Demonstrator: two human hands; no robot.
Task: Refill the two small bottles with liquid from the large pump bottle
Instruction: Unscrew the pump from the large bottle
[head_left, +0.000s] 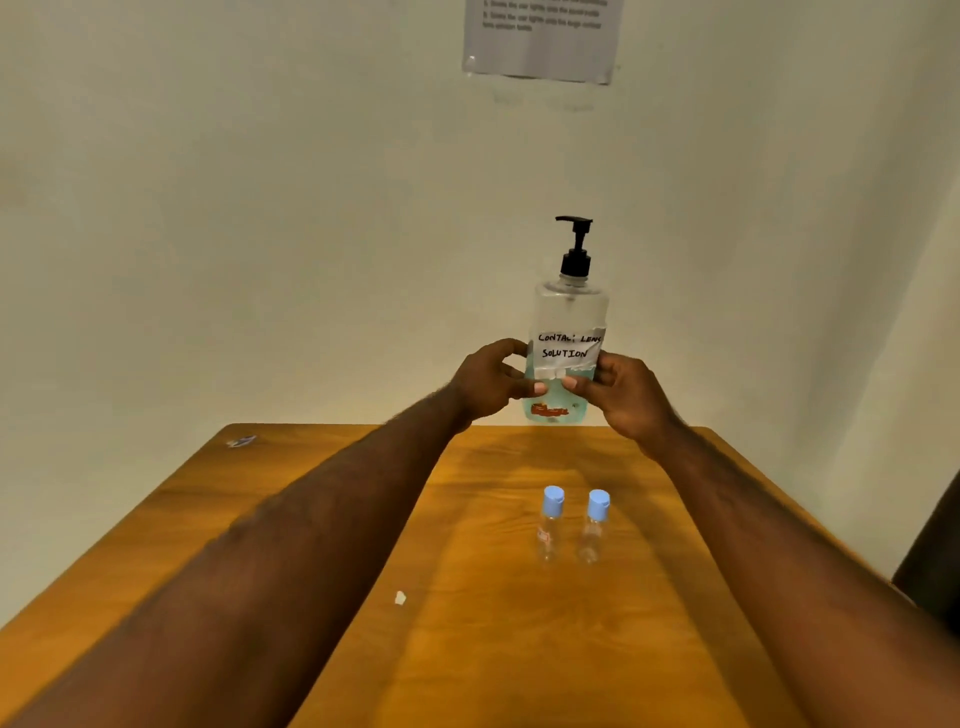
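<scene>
Wooden bench (322, 519) at frame bottom carries two small bottles (571, 525); left hand (493, 379) and right hand (623, 389) both grip the upright pump bottle (569, 322) at centre.

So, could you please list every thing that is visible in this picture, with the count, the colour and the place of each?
large pump bottle: 1, clear with black pump and white handwritten label, held upright above the table's far edge
small bottles: 2, clear with light blue caps, standing side by side on the table
table: 1, orange-brown wood, against the wall
white scrap: 1, on the table, near centre
paper sheet: 1, grey-white, on the wall, text unreadable
left hand: gripping the pump bottle's left side
right hand: gripping its right side
</scene>
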